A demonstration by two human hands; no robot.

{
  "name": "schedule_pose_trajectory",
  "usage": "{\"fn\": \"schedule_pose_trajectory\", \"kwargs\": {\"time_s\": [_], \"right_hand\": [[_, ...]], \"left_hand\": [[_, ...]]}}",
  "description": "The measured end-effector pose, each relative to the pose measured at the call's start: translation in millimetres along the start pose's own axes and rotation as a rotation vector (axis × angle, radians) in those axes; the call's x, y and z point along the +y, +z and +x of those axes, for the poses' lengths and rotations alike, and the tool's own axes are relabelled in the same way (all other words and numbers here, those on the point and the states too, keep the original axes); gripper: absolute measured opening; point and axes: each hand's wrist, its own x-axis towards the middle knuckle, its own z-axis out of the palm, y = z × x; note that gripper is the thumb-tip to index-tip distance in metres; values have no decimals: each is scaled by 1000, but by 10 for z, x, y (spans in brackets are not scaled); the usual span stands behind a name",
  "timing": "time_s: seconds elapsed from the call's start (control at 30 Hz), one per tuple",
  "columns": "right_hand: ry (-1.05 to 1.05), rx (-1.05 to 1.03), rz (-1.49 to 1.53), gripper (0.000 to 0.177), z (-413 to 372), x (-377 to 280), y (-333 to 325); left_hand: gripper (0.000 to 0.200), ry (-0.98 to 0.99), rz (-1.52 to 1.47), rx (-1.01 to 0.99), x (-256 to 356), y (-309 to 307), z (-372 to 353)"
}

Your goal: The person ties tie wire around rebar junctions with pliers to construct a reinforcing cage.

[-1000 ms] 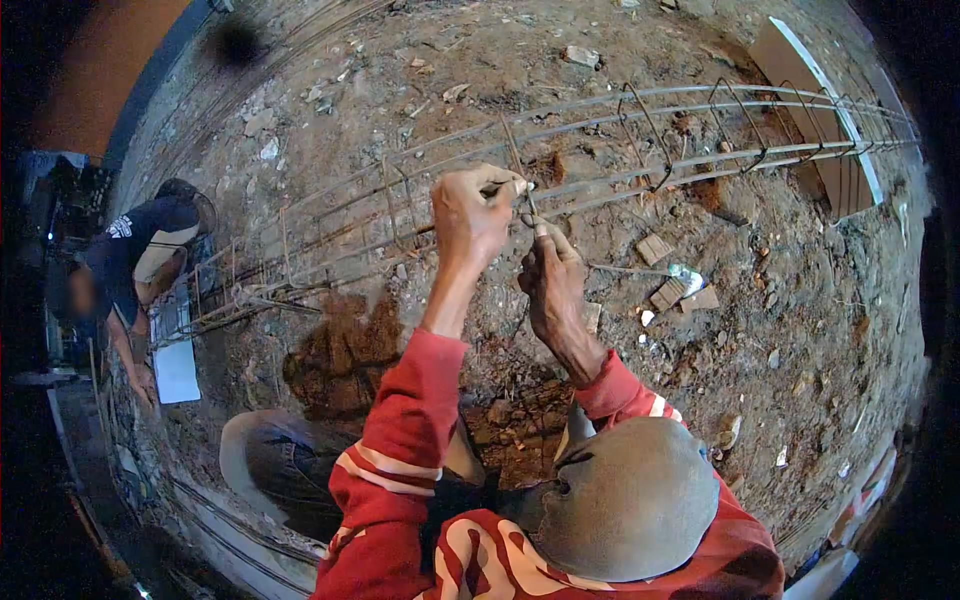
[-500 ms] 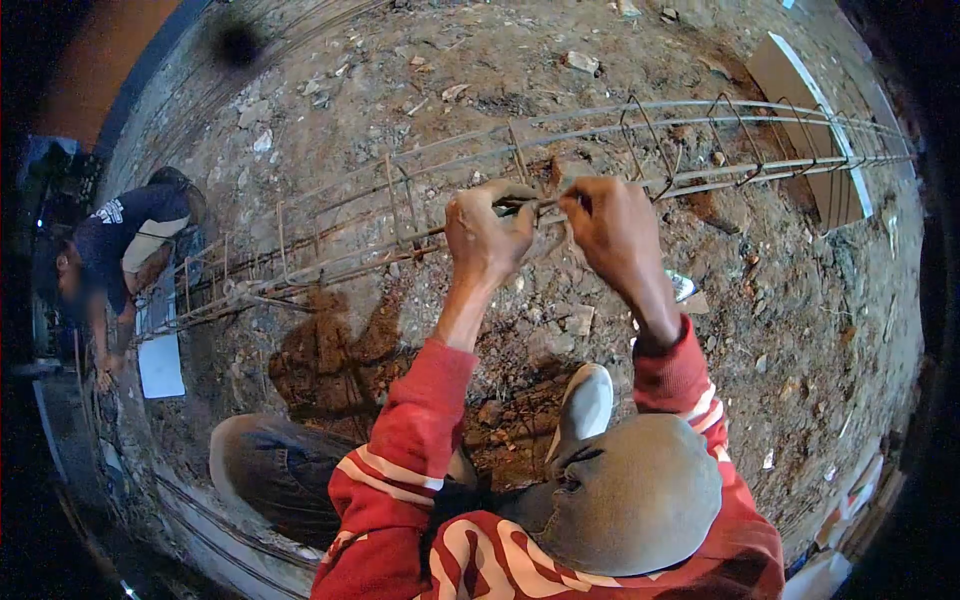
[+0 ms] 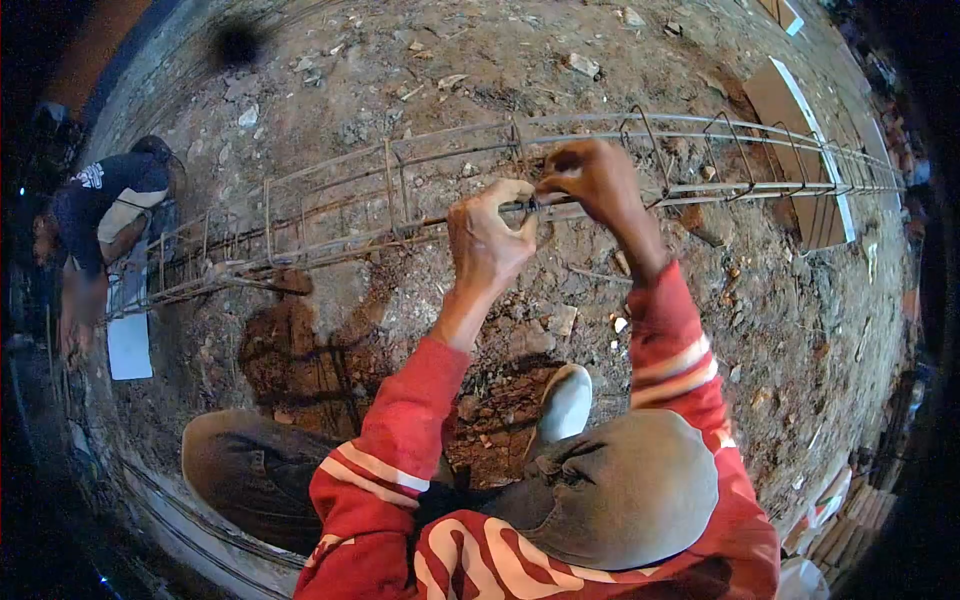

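Rubbly dirt [image 3: 780,400] underlies the rebar cage [image 3: 400,236]; left fingers [image 3: 508,190] close on its near bar, right fingers [image 3: 562,183] bend beside them, grip unclear. A white-edged board [image 3: 822,222] crosses its right stretch.

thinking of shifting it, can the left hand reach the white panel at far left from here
Probably not without moving: the white panel lies well off to the left, with another person bending beside it, and the left hand is at the rebar cage.

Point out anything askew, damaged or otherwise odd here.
A dark, blurred spot in the upper left looks odd, perhaps a mark on the lens. The steel cage appears bowed, likely from the wide lens. No spill or break stands out.
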Motion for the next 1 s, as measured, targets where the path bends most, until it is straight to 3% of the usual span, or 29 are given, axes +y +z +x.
{"fn": "schedule_pose_trajectory", "kwargs": {"time_s": [0.03,0.1,0.13,0.17,0.23,0.27,0.3,0.37,0.4,0.43,0.5,0.57,0.63,0.7,0.77,0.83,0.9,0.97,1.0], "right_hand": [[-164,454,-229,20,-172,-214,-10],[66,617,-15,13,-617,-486,114],[363,552,202,6,-813,-672,176],[533,375,537,9,-1001,-572,292],[784,460,1381,26,-1040,-388,546],[614,407,1648,46,-1030,-285,625],[618,411,1647,46,-947,-253,609],[711,195,1311,40,-752,-246,569],[569,242,732,26,-680,-291,580],[565,238,731,26,-700,-352,555],[418,297,-391,16,-850,-577,427],[414,293,-386,19,-956,-752,353],[161,474,-437,16,-1050,-808,320],[117,406,-275,11,-1214,-602,567],[624,140,342,16,-1360,-752,727],[661,234,508,21,-1420,-1017,846],[694,237,490,22,-1458,-1182,738],[311,215,-143,22,-1505,-1190,605],[317,117,-174,21,-1362,-1350,371]], "left_hand": [[20,-20,32,-40,4,-13,8],[19,-50,63,-76,-18,-24,3],[18,-75,31,-87,-27,-16,-1],[17,-100,-1,-100,-31,-2,-9],[15,-36,26,-72,-38,10,-15],[14,-30,15,-70,-32,5,-12],[13,-25,4,-66,-25,0,-6],[13,-37,-16,-77,-58,16,-8],[13,37,-4,-64,-90,23,-2],[14,108,10,-50,-127,23,-11],[14,148,12,-20,-170,44,-39],[14,187,11,13,-214,67,-56],[14,336,-30,130,-252,110,-92],[14,367,-29,140,-284,123,-96],[14,406,-29,150,-296,101,-111],[14,447,33,110,-322,74,-112],[13,441,17,107,-332,71,-132],[18,524,52,117,-361,42,-118],[22,556,53,119,-398,57,-110]]}}
